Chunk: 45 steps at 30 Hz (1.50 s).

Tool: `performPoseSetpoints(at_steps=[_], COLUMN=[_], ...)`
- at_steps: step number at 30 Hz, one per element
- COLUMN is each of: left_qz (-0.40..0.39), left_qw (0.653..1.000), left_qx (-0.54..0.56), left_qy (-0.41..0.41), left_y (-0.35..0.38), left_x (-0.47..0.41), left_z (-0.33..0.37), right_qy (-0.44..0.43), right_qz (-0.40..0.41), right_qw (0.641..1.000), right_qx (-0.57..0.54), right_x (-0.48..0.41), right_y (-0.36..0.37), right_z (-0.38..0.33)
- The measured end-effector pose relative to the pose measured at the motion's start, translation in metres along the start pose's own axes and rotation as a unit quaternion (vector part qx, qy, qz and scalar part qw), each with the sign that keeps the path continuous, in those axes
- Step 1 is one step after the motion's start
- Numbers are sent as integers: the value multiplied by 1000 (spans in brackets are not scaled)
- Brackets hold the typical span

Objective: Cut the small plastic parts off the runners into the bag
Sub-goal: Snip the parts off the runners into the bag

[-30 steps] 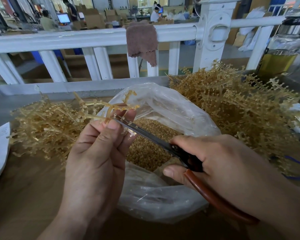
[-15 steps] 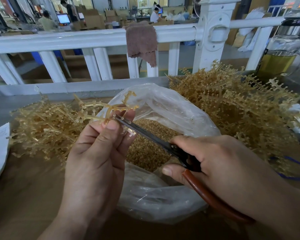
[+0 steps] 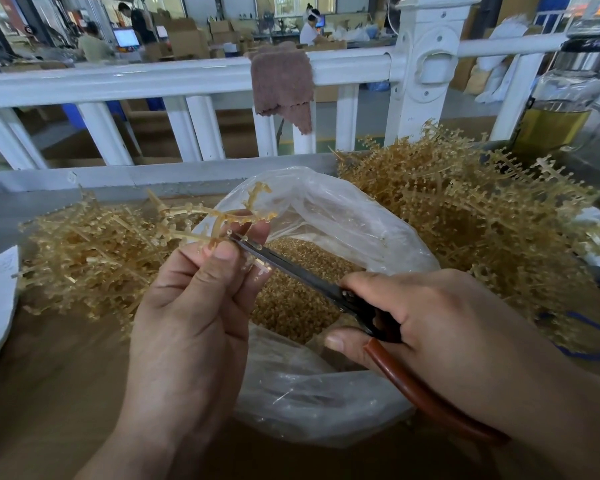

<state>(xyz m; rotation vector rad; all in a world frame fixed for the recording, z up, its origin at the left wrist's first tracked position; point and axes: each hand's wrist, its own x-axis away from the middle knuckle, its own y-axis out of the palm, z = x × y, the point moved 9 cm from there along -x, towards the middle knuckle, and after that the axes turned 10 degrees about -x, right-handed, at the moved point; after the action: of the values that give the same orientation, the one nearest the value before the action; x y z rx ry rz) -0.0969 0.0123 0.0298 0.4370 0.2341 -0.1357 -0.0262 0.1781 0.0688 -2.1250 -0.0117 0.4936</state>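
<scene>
Centre frame, the left hand [image 3: 194, 317] pinches a branched amber runner [image 3: 219, 216] between thumb and curled fingers, just above the mouth of the clear plastic bag [image 3: 343, 216]. At lower right, the right hand [image 3: 440, 317] is wrapped round the red-brown handles of the cutters [image 3: 291, 268]. Their dark blades reach up and left to the runner, right at the left fingertips.

We judge those fingertips the chief risk. The blade tips sit so close to them that a snip taken slightly off line could nick skin. A part cut with force could also spring past the bag's rim, into the heap of runners at centre left [image 3: 94, 247] or onto the brown table [image 3: 49, 393], where it would be hard to find. The bag's slack wall could sag over its opening.

The cut parts [image 3: 291, 306] lie as a grainy tan mass inside the bag, mid-frame. A larger heap of runners [image 3: 465, 220] fills the upper right.

We cannot tell whether the blades are parted or closed, since the tips vanish behind the left thumb. The lower part of the handles is hidden behind the right wrist. We cannot say which heap is already stripped. The glass bottle [image 3: 561, 109] at upper right is cut off by the frame's top edge.
</scene>
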Motion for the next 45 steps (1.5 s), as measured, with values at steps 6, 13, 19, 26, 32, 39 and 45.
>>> performPoseSetpoints(at_steps=[6, 13, 19, 26, 32, 39, 45], left_qz=[-1, -3, -3, -4, 5, -6, -9], left_qw=[1000, 1000, 999, 1000, 1000, 1000, 1000], left_qx=[1, -2, -41, -26, 3, -5, -12], left_qy=[-2, -2, 6, -1, -16, -15, -13], left_y=[0, -1, -5, -3, -2, -1, 0], left_x=[0, 0, 2, 0, -1, -2, 0], left_z=[-1, -2, -4, -5, -3, -4, -4], right_qy=[-2, -2, 7, 10, 19, 8, 4], right_qz=[2, 0, -14, -26, -37, -29, -19], right_qw=[1000, 1000, 999, 999, 999, 999, 1000], right_qx=[11, 23, 33, 44, -1, -20, -13], right_x=[0, 0, -1, -1, -2, -1, -2], right_y=[0, 0, 0, 1, 2, 2, 1], right_z=[0, 2, 3, 4, 9, 10, 8])
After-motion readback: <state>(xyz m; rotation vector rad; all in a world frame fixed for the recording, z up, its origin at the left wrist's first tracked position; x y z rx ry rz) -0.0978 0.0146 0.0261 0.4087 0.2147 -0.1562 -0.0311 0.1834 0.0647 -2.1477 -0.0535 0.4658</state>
